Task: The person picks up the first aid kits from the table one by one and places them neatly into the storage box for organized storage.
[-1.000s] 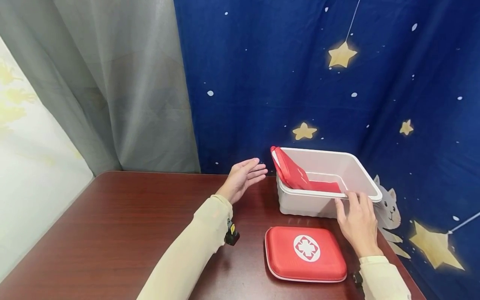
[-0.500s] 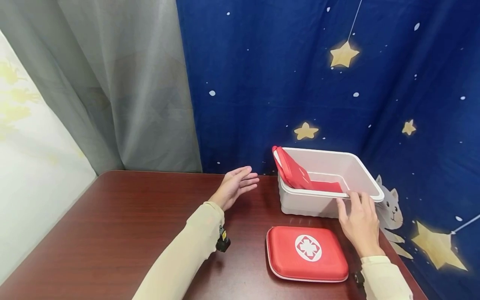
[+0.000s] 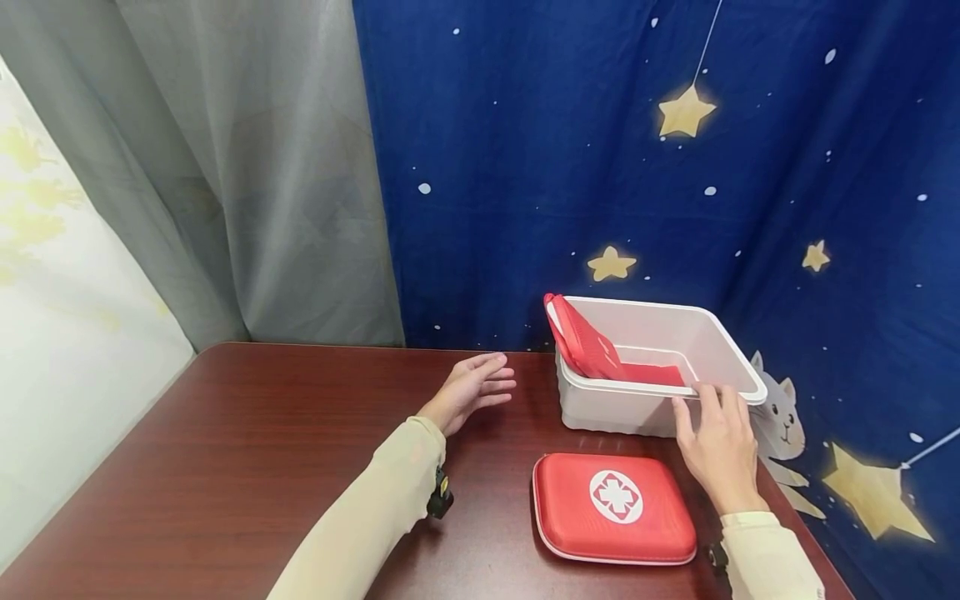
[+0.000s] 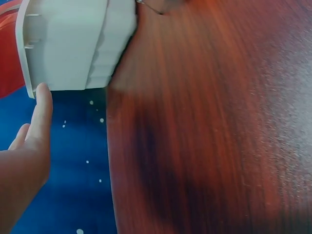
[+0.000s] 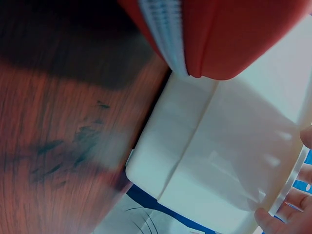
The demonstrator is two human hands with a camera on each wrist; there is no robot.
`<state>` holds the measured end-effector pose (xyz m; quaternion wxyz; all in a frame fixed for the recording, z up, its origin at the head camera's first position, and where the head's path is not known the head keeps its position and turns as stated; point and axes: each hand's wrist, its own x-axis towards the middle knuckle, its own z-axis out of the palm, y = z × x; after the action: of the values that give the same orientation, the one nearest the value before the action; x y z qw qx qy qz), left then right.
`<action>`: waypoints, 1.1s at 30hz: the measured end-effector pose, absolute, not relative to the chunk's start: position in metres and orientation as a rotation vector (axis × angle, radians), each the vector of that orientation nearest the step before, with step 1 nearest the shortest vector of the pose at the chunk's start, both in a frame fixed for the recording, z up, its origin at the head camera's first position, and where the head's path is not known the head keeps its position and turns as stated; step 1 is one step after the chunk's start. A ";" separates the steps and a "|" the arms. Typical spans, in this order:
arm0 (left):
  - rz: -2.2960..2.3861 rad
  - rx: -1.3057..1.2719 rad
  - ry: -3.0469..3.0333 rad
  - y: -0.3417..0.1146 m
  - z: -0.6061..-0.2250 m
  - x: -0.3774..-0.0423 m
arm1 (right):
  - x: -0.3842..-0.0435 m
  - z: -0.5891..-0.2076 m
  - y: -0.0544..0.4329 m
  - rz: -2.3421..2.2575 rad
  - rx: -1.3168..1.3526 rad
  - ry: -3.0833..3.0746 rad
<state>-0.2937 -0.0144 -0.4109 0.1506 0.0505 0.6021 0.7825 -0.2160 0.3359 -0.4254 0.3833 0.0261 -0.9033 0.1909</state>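
The bin (image 3: 615, 414) sits on the table (image 3: 285, 442), long axis left-to-right. I observe the right hand (image 3: 719, 452) pinching its near rim; the left hand (image 3: 470, 390), fingers extended, empty, hangs apart beyond its left end.

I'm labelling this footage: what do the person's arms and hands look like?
The left sleeve and right sleeve are long and pale yellow, ending at the wrists. A small black device with a yellow mark sits at the left wrist; a second dark device, partly hidden, sits at the right. The left hand and right hand are bare.
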 end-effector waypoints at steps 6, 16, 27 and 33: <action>2.175 0.127 1.805 -0.011 -0.417 -0.290 | -0.216 -0.423 0.336 0.483 0.071 -2.303; 2.050 0.179 1.935 -0.004 -0.429 -0.284 | -0.214 -0.423 0.335 0.480 0.064 -2.311; 1.939 0.179 1.992 0.005 -0.435 -0.276 | -0.215 -0.424 0.336 0.483 0.068 -2.304; 1.862 0.216 2.028 0.008 -0.437 -0.272 | -0.216 -0.425 0.336 0.484 0.067 -2.298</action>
<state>-0.2724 0.0080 -0.4374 0.1890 0.0766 0.7211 0.6622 -0.2161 0.3359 -0.4249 0.3858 0.0264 -0.9024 0.1899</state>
